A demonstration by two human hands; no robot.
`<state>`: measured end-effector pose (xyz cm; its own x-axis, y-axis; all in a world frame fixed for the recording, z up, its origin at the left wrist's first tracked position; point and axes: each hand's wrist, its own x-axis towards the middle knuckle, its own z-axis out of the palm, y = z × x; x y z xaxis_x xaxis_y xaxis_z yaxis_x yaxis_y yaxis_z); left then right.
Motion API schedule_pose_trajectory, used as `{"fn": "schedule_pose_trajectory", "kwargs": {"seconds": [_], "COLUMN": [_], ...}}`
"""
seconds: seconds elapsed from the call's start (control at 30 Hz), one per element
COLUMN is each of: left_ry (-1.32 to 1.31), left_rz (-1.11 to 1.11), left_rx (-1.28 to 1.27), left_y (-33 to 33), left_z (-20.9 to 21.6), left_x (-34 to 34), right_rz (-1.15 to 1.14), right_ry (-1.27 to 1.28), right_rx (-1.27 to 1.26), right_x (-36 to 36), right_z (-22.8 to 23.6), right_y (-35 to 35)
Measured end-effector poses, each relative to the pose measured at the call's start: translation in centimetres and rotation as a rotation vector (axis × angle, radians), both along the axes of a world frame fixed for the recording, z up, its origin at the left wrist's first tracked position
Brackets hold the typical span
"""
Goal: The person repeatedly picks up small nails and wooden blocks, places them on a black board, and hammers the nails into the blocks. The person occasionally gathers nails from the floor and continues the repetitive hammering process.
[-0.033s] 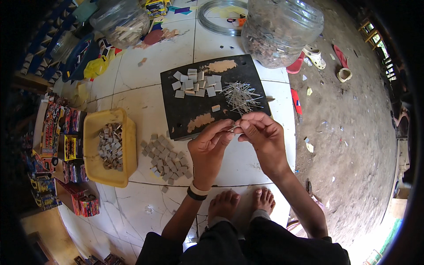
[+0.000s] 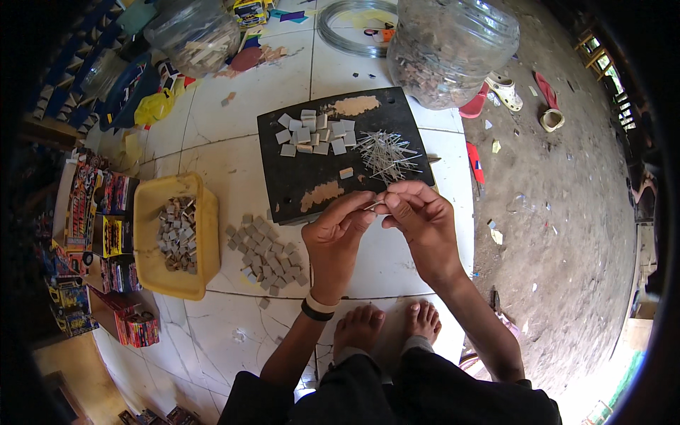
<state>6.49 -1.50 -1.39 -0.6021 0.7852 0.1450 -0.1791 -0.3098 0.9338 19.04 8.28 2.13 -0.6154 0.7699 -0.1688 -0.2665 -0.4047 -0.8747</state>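
My left hand (image 2: 334, 241) and my right hand (image 2: 429, 230) meet just over the near edge of a black board (image 2: 287, 185). Fingers and thumbs of both are closed in a pinch on a thin silvery piece of wire (image 2: 375, 205); my fingertips cover much of it. Beyond them, a heap of short straight wires (image 2: 388, 157) lies on the board's right side. A group of small grey square pieces (image 2: 319, 134) with pale edges is on its far left part. One single piece (image 2: 346, 173) lies apart, nearer my hands.
Left of my left hand, many more grey squares (image 2: 265, 253) are spread on the white tiles, beside a yellow tub (image 2: 212, 241) holding similar pieces. Stacked printed boxes (image 2: 117, 234) stand farther left. Large clear plastic containers (image 2: 453, 53) and a wire coil (image 2: 333, 39) are at the back.
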Motion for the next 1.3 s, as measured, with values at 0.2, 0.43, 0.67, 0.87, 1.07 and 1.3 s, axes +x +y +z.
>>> {"fn": "schedule_pose_trajectory", "kwargs": {"seconds": [0.2,0.43,0.67,0.87,1.07,1.3], "left_ry": [-0.051,-0.106,0.213,0.144,0.116,0.093], "left_rz": [0.036,0.236,0.210,0.177,0.174,0.171], "left_rx": [0.065,0.056,0.028,-0.072,-0.084,-0.114], "left_y": [0.9,1.7,5.2,5.3,5.2,5.2], "left_z": [0.1,1.4,0.2,-0.7,-1.0,-0.8], "left_x": [0.4,-1.9,-6.7,-6.7,-6.6,-6.4], "right_rz": [0.033,-0.002,-0.190,-0.284,-0.263,-0.252], "right_ry": [0.010,-0.160,-0.199,-0.181,-0.149,-0.147], "right_rx": [-0.043,-0.174,-0.158,-0.153,-0.143,-0.122], "right_x": [0.0,0.9,3.7,6.5,7.6,7.2], "right_z": [-0.4,-0.7,-2.1,-3.5,-4.3,-3.9], "right_y": [0.0,-0.6,2.1,4.2,4.8,4.6]}}
